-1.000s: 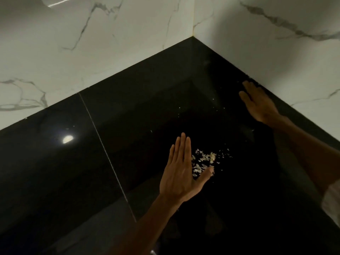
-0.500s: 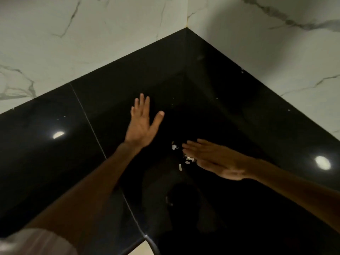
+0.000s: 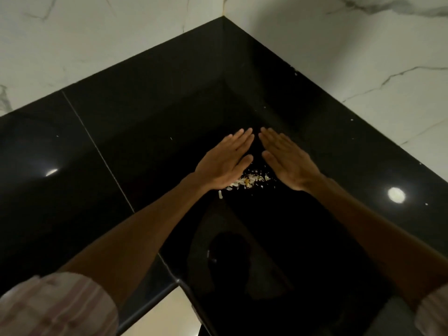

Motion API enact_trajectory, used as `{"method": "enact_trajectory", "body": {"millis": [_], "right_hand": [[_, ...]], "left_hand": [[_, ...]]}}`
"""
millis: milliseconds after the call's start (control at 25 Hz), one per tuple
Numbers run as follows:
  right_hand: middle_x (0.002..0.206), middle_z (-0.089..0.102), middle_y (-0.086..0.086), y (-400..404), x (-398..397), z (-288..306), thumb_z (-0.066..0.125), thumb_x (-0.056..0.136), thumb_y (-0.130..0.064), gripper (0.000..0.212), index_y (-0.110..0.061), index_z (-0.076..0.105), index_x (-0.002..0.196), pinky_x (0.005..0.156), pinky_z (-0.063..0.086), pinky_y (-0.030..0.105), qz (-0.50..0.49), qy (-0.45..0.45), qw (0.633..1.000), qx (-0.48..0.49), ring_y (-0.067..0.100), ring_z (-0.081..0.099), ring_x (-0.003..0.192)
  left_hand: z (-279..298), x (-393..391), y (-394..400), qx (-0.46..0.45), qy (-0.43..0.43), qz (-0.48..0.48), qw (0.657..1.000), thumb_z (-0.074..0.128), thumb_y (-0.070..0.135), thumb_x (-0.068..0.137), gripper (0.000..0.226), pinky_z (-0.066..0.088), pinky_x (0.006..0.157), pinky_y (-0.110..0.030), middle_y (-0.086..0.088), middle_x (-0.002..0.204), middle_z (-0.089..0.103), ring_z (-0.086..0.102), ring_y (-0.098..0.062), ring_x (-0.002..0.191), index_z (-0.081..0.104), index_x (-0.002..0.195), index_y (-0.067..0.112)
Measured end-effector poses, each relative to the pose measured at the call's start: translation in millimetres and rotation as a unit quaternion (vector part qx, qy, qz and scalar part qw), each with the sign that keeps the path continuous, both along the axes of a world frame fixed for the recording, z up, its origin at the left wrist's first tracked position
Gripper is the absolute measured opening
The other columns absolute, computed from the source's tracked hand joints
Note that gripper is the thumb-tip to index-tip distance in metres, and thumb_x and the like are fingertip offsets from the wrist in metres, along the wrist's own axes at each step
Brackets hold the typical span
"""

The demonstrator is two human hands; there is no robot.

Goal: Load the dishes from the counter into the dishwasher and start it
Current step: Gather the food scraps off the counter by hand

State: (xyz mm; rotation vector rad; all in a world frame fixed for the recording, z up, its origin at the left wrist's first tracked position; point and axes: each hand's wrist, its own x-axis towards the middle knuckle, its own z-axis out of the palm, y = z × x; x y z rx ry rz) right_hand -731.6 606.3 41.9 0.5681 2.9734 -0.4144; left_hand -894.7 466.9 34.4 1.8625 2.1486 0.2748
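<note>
Glossy black stone tabletop (image 3: 145, 132) fills the view, an L-shaped corner run against white marble-veined wall tiles (image 3: 97, 40). No dishes or dishwasher in view. Small pile of pale food scraps and crumbs (image 3: 249, 181) lies on the tabletop, well out from the back corner, toward the inner front edge; the pile's long axis runs roughly left-right, with one stray pale bit (image 3: 220, 194) just off its left end.

Left hand (image 3: 225, 161): flat, fingers straight and pressed together, thumb alongside, fingertips pointing toward the back corner and angled slightly right. Holds nothing; its heel side sits at the left end of the scrap pile, contact with the scraps likely but cannot tell for sure.

Right hand (image 3: 288, 161): flat, fingers straight and together, pointing toward the back corner and angled slightly left. Holds nothing; sits just right of the pile. The two hands form a V, fingertips near each other but apart, pile between the wrists.

Pale striped rolled sleeves (image 3: 55, 309) at the lower corners. Two round ceiling-light reflections (image 3: 396, 195) show on the tabletop. Thin seam line (image 3: 97, 146) crosses the left part of the tabletop.
</note>
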Motion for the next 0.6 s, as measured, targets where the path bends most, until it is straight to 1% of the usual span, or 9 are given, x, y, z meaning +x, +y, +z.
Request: {"method": "enact_trajectory", "body": {"millis": [120, 200, 240, 320, 400, 440, 480, 560, 600], "right_hand": [[0.163, -0.002, 0.001, -31.1, 10.5, -1.8, -0.008, 0.093, -0.053, 0.073, -0.014, 0.003, 0.154, 0.12, -0.008, 0.026, 0.022, -0.001, 1.0, -0.017, 0.007, -0.01, 0.148], [0.163, -0.005, -0.001, -52.8, 28.4, -1.0, -0.007, 0.094, -0.052, 0.07, -0.016, 0.0, 0.154, 0.119, -0.011, 0.024, 0.035, -0.007, 0.999, -0.03, 0.004, -0.013, 0.147], [0.162, -0.007, -0.002, -65.0, 39.8, 0.8, -0.007, 0.094, -0.051, 0.068, -0.017, -0.001, 0.153, 0.119, -0.01, 0.024, 0.041, -0.009, 0.998, -0.041, 0.004, -0.014, 0.147], [0.162, -0.01, -0.004, -92.3, 67.5, 6.9, -0.007, 0.095, -0.052, 0.067, -0.019, -0.004, 0.153, 0.121, -0.009, 0.027, 0.053, -0.018, 0.996, -0.066, 0.002, -0.017, 0.146], [0.162, -0.01, -0.007, -115.3, 96.9, 10.4, -0.007, 0.094, -0.055, 0.069, -0.021, -0.002, 0.154, 0.122, -0.006, 0.029, 0.068, -0.026, 0.992, -0.1, -0.002, -0.017, 0.145], [0.162, -0.007, -0.01, -122.3, 110.8, 14.6, -0.006, 0.094, -0.058, 0.07, -0.023, 0.001, 0.154, 0.123, -0.004, 0.029, 0.072, -0.026, 0.988, -0.131, -0.005, -0.015, 0.145], [0.162, -0.001, -0.013, -121.4, 122.5, 18.0, -0.003, 0.093, -0.063, 0.071, -0.028, 0.007, 0.154, 0.123, -0.001, 0.029, 0.062, -0.019, 0.981, -0.184, -0.007, -0.009, 0.145], [0.159, 0.015, -0.021, -102.7, 131.2, 31.9, 0.009, 0.09, -0.072, 0.07, -0.038, 0.023, 0.15, 0.123, 0.008, 0.031, -0.007, 0.019, 0.956, -0.294, -0.008, 0.008, 0.145], [0.157, 0.022, -0.022, -85.7, 129.1, 37.8, 0.017, 0.091, -0.073, 0.065, -0.041, 0.03, 0.147, 0.123, 0.012, 0.034, -0.052, 0.058, 0.946, -0.314, -0.006, 0.016, 0.145]], "left_hand": [[-0.7, 41.5, -26.7, -0.013, 0.004, 0.034, 0.999, 0.007, 0.042, 0.104, 0.061, -0.009, 0.12, -0.026, -0.005, 0.163, -0.01, -0.015, -0.01, 0.147, -0.003, 0.154, 0.008], [2.1, 69.1, -49.5, -0.022, -0.017, 0.063, 0.998, 0.006, 0.041, 0.104, 0.06, -0.017, 0.114, -0.022, -0.004, 0.161, -0.015, -0.021, -0.008, 0.145, -0.007, 0.153, 0.009], [3.3, 84.5, -62.8, -0.021, -0.031, 0.073, 0.997, 0.005, 0.041, 0.103, 0.06, -0.018, 0.114, -0.022, -0.003, 0.16, -0.019, -0.023, -0.008, 0.144, -0.01, 0.152, 0.01], [5.1, 119.0, -91.3, -0.017, -0.063, 0.087, 0.994, 0.006, 0.043, 0.103, 0.059, -0.015, 0.118, -0.026, -0.001, 0.158, -0.024, -0.026, -0.008, 0.144, -0.015, 0.151, 0.014], [4.9, 154.1, -116.0, -0.028, -0.095, 0.1, 0.99, 0.005, 0.045, 0.102, 0.062, -0.011, 0.12, -0.029, -0.001, 0.159, -0.025, -0.027, -0.007, 0.144, -0.015, 0.152, 0.015], [5.8, 168.8, -125.4, -0.032, -0.111, 0.105, 0.988, 0.003, 0.048, 0.101, 0.064, -0.01, 0.121, -0.03, 0.0, 0.159, -0.025, -0.027, -0.006, 0.144, -0.014, 0.153, 0.015], [8.6, 179.6, -131.4, -0.033, -0.131, 0.108, 0.985, -0.001, 0.052, 0.098, 0.067, -0.008, 0.122, -0.031, 0.002, 0.159, -0.024, -0.027, -0.004, 0.144, -0.012, 0.153, 0.015], [17.1, 187.2, -134.9, -0.014, -0.192, 0.106, 0.975, -0.009, 0.061, 0.092, 0.075, -0.005, 0.122, -0.03, 0.008, 0.159, -0.021, -0.024, 0.0, 0.144, -0.008, 0.154, 0.017], [22.6, 187.0, -136.2, 0.009, -0.228, 0.114, 0.967, -0.009, 0.064, 0.091, 0.077, -0.005, 0.122, -0.028, 0.01, 0.159, -0.018, -0.021, 0.002, 0.144, -0.005, 0.154, 0.02]]}}
